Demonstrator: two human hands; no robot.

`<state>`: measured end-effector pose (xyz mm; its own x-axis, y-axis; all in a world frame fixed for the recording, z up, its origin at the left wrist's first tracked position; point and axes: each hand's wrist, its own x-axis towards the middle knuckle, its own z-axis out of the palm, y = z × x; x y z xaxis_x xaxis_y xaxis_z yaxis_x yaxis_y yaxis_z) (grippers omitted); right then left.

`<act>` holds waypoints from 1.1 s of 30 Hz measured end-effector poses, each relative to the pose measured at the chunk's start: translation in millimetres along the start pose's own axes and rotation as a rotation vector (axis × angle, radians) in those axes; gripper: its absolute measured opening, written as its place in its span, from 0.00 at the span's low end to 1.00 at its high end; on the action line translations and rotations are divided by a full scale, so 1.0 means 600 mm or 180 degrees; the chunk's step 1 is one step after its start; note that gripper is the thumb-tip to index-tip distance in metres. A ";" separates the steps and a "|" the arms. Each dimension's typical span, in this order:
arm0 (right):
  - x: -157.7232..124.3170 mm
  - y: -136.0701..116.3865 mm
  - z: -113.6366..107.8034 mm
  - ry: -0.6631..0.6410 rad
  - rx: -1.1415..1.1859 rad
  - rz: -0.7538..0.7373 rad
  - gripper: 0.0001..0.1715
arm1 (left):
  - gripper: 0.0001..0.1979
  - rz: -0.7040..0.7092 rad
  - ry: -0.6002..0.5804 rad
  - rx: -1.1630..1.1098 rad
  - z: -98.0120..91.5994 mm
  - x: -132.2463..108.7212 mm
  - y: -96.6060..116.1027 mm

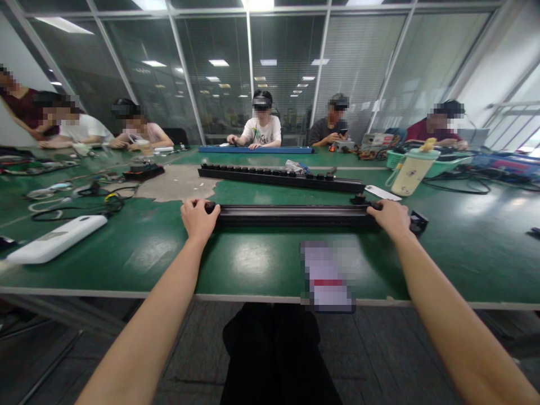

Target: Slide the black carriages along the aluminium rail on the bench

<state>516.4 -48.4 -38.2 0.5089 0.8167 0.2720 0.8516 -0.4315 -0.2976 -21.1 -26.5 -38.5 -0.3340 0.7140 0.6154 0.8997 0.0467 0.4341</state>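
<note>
A long black metal rail point(291, 216) lies crosswise in front of me on the green table. My left hand point(198, 218) grips its left end, with the thumb by a small dark piece there. Near the other end, my right hand point(391, 216) is closed on the rail, thumb on top. A dark bracket point(419, 221) sticks out past that hand. Just behind the rail stands a small black part point(358, 199). Farther back lies a second black bar point(278, 178) with a row of black knobs along it.
A phone point(328, 278) lies at the table's front edge. At left are a white power-bank-like case point(59, 239) and tangled cables point(80, 205). A cream tumbler point(415, 171) stands at right by a green basket point(453, 163). Several people sit across the table, one behind a blue bar point(255, 150).
</note>
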 end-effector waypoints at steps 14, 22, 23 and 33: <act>0.005 0.006 0.000 -0.0019 -0.0063 0.0054 0.30 | 0.16 0.0012 -0.0004 -0.0020 0.001 0.002 -0.002; 0.014 0.020 0.007 0.0076 -0.0156 -0.0020 0.29 | 0.15 0.0042 0.0041 -0.0044 0.005 0.003 -0.006; 0.015 0.022 0.008 0.0089 -0.0154 -0.0018 0.29 | 0.15 0.0037 0.0042 -0.0047 0.005 0.003 -0.006; 0.018 0.034 0.007 0.0160 -0.0197 0.0147 0.31 | 0.16 0.0026 -0.0002 -0.0014 0.003 0.003 -0.004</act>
<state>538.7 -46.9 -45.5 0.5523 0.7757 0.3055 0.8324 -0.4924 -0.2543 -23.2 -24.2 -39.8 -0.3264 0.7146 0.6187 0.9011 0.0377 0.4319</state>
